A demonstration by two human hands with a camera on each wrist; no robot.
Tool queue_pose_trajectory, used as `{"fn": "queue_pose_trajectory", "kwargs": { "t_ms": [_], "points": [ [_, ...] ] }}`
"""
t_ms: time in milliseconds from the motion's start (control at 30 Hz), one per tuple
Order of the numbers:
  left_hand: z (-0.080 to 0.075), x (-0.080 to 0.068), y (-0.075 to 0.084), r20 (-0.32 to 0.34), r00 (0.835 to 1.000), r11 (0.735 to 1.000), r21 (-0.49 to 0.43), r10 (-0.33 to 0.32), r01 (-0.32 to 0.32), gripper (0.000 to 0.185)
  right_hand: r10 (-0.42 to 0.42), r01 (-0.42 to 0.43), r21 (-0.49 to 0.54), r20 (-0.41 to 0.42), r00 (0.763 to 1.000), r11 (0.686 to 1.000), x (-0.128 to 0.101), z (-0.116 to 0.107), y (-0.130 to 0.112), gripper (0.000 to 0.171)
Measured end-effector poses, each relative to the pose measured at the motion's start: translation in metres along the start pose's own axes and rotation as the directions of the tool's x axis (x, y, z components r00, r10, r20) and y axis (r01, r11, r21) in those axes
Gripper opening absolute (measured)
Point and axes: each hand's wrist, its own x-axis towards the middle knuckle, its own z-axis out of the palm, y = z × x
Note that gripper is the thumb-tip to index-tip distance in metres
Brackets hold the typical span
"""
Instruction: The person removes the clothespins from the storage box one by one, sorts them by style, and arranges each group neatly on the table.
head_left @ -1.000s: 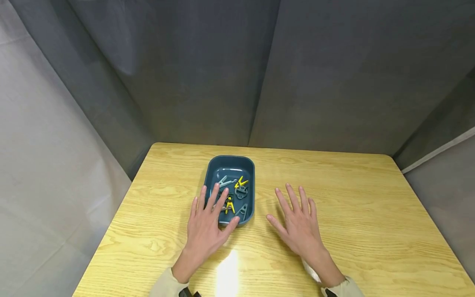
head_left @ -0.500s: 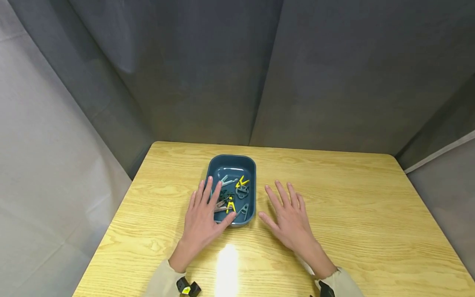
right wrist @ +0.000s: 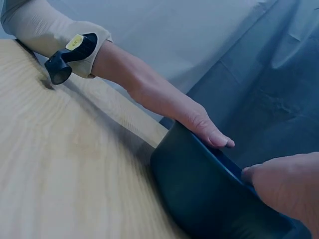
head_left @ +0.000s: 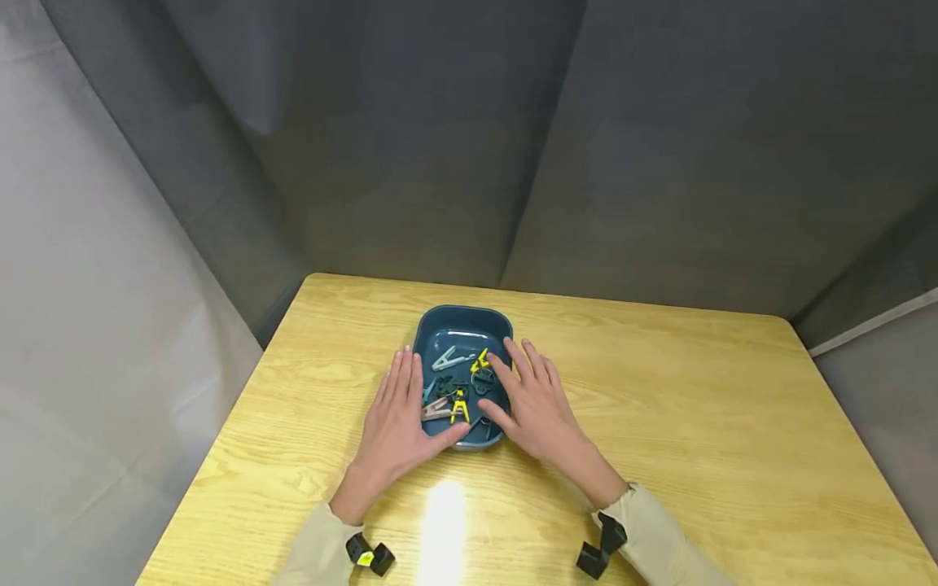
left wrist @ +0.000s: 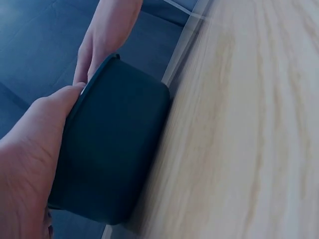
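A dark blue tray (head_left: 500, 328) sits mid-table with several small clips inside: a grey clip (head_left: 449, 358), two yellow clips (head_left: 479, 362), a pinkish clip (head_left: 436, 409) and dark ones. My left hand (head_left: 412, 404) lies flat along the tray's left side, fingers straight, thumb against the near rim. My right hand (head_left: 513, 392) lies with straight fingers over the right rim, thumb by the near right corner. In the left wrist view the tray wall (left wrist: 114, 149) fills the middle, beside my thumb (left wrist: 30, 149). The right wrist view shows the tray (right wrist: 209, 194) with the left hand (right wrist: 174, 104) beyond.
The wooden table (head_left: 696, 423) stretches wide to the right of the tray, with a narrower strip to the left. Grey curtains (head_left: 440, 146) close off the back and sides. Black wrist devices (head_left: 370, 557) sit at both cuffs.
My right hand has moved left from the bare table onto the tray's right rim. My left hand has slid off the clips to the tray's left side.
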Motion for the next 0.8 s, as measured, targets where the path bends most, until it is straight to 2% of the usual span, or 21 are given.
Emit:
{"fn": "queue_pose_trajectory", "kwargs": {
  "t_ms": [167, 300, 433, 600, 800],
  "points": [
    [0.001, -0.001, 0.005, 0.009, 1.000, 1.000, -0.011, 0.017, -0.017, 0.133, -0.070, 0.070, -0.028, 0.016, 0.997, 0.997, 0.016, 0.002, -0.003, 0.067],
    [0.003, -0.002, 0.011, 0.017, 0.999, 0.999, -0.027, 0.036, -0.036, 0.134, -0.095, 0.096, -0.020, 0.052, 0.994, 0.995, 0.024, 0.004, -0.004, 0.066],
    [0.003, -0.004, 0.016, 0.029, 0.998, 0.998, -0.044, 0.053, -0.052, 0.135, -0.120, 0.121, -0.008, 0.073, 0.990, 0.993, 0.027, 0.007, -0.003, 0.066],
    [0.005, -0.006, 0.021, 0.031, 0.996, 0.995, -0.058, 0.078, -0.077, 0.135, -0.153, 0.159, -0.043, 0.124, 0.980, 0.986, 0.030, 0.008, 0.004, 0.067],
    [0.007, -0.007, 0.027, 0.033, 0.997, 0.994, -0.087, 0.064, -0.061, 0.135, -0.186, 0.207, -0.099, 0.183, 0.965, 0.973, 0.032, 0.008, 0.009, 0.064]
  ]
}}
